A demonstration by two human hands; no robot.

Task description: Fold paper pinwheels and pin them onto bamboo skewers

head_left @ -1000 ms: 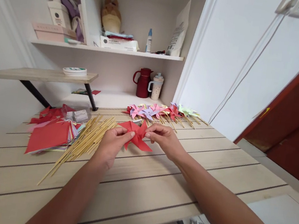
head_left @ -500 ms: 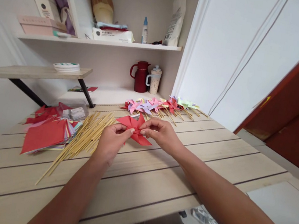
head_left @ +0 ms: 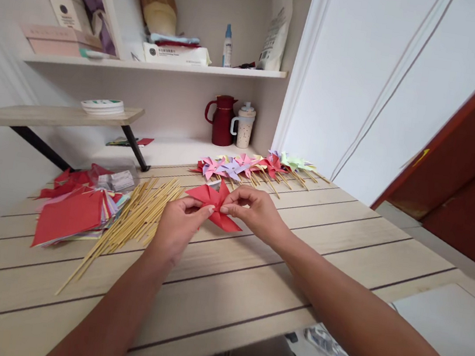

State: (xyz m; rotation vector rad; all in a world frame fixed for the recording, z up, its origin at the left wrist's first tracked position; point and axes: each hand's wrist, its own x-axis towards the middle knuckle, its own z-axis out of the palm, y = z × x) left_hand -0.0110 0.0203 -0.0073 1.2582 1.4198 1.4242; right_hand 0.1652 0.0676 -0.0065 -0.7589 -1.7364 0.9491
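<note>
A person's left hand (head_left: 176,225) and right hand (head_left: 254,213) meet over a red paper pinwheel (head_left: 213,202), each with fingers curled and fingertips pinched on the folded paper near its middle, the left from the near left side and the right from the right. The pinwheel is held low over the pale wooden worktop (head_left: 249,286), its pointed blades fanning out between the two hands. Just left of the left hand lies a loose bundle of bamboo sticks (head_left: 134,222), angled toward the near edge, and beside them, further left, a stack of coloured paper squares (head_left: 74,211) topped by a red sheet. Beyond the hands, toward the back of the worktop, a row of finished pinwheels (head_left: 256,168) in pink, lilac, red and pale green rests with sticks pointing right. Behind that row, in a recess under a white shelf (head_left: 156,64), stand a dark red jug (head_left: 221,120) and a speckled lidded cup (head_left: 243,126) side by side. A raised wooden ledge (head_left: 52,114) at the left carries a stack of round white discs (head_left: 102,106).
</note>
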